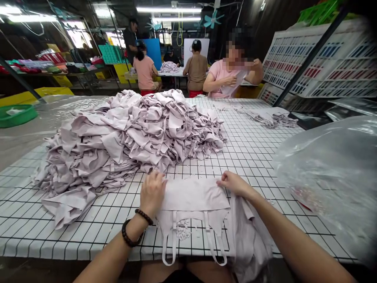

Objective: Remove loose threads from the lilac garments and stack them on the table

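Note:
A pale lilac strappy top (193, 200) lies flat on the white table with a black grid (253, 153), its thin straps hanging over the near edge. My left hand (152, 192), with bead bracelets on the wrist, rests palm down on the top's left side, fingers together. My right hand (234, 183) pinches the top's upper right corner. A big heap of the same lilac garments (129, 133) lies just beyond my hands, to the left and centre.
More lilac cloth (250, 236) hangs off the table edge under my right arm. A clear plastic bag (332, 177) lies at the right. A person in pink (226, 74) works across the table beside a small garment pile (271, 117). Other people sit further back.

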`<control>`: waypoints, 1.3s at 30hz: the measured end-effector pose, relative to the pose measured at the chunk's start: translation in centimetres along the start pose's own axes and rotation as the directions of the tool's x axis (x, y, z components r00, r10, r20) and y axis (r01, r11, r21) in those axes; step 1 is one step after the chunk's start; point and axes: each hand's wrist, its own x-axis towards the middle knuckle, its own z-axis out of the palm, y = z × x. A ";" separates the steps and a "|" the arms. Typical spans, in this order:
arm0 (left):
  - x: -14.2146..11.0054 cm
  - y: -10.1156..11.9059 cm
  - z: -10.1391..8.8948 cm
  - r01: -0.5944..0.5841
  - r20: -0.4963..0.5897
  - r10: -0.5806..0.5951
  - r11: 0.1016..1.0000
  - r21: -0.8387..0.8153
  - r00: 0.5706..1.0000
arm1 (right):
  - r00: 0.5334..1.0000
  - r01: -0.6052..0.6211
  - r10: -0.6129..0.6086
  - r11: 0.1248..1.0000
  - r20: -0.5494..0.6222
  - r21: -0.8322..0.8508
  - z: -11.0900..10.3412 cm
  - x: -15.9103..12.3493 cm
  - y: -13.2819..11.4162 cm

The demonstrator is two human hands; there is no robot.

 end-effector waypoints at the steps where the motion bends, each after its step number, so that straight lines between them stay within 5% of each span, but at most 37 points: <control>1: -0.4 0.7 0.0 -0.103 0.035 0.103 0.994 -0.021 0.994 | 0.999 -0.028 0.027 0.999 0.027 0.033 -0.8 -0.5 0.1; 4: -0.8 3.1 0.1 -0.318 0.206 0.355 0.929 -0.191 0.912 | 0.981 -0.095 0.044 0.960 0.190 0.265 -3.9 -3.0 -0.1; 7: -0.2 6.5 -0.2 -0.269 0.257 0.402 0.863 -0.427 0.879 | 0.945 -0.118 -0.066 0.845 0.321 0.522 -6.6 -6.4 -1.4; 9: 0.2 9.8 -0.7 -0.208 0.249 0.489 0.702 -0.681 0.836 | 0.923 -0.098 -0.166 0.771 0.348 0.629 -7.8 -8.7 -2.8; 12: -0.1 15.0 -1.0 0.097 0.315 0.706 0.332 -0.938 0.634 | 0.893 -0.057 -0.288 0.690 0.347 0.721 -8.9 -11.6 -4.3; 14: -0.9 17.5 -1.0 0.369 0.376 0.777 0.200 -0.908 0.505 | 0.891 -0.038 -0.307 0.683 0.334 0.729 -9.8 -13.2 -4.5; 16: -1.7 18.7 -1.0 0.541 0.415 0.782 0.120 -0.833 0.466 | 0.906 -0.017 -0.269 0.749 0.326 0.663 -10.8 -14.8 -4.2; 18: -2.3 19.0 -1.4 0.606 0.437 0.749 0.059 -0.793 0.498 | 0.918 -0.005 -0.195 0.865 0.346 0.502 -11.9 -16.3 -3.5; 21: -2.9 18.9 -2.4 0.634 0.463 0.731 0.054 -0.772 0.501 | 0.911 0.008 -0.102 0.973 0.401 0.229 -13.1 -18.7 -3.0; 23: -3.3 18.8 -2.9 0.656 0.466 0.801 0.125 -0.744 0.376 | 0.909 0.029 -0.103 0.983 0.404 0.184 -14.0 -20.3 -2.9; 26: -4.3 18.2 -3.2 0.619 0.461 0.880 0.302 -0.725 0.111 | 0.923 0.067 -0.167 0.958 0.348 0.279 -15.7 -23.0 -2.5; 27: -4.6 17.8 -3.3 0.579 0.466 0.881 0.339 -0.742 0.080 | 0.922 0.104 -0.213 0.941 0.323 0.323 -16.3 -23.8 -2.2; 32: -5.2 15.2 -5.9 0.336 0.382 0.897 0.296 -0.894 0.225 | 0.817 0.437 -0.570 0.712 0.089 0.549 -18.3 -27.1 0.1; 36: -4.9 13.4 -9.4 0.142 0.355 0.888 0.327 -0.934 0.291 | 0.834 0.542 -0.484 0.629 -0.264 0.557 -18.4 -28.1 0.8; 39: -4.8 12.0 -11.9 -0.119 0.309 0.811 0.416 -0.901 0.497 | 0.845 0.528 -0.374 0.695 -0.382 0.488 -18.9 -28.5 1.1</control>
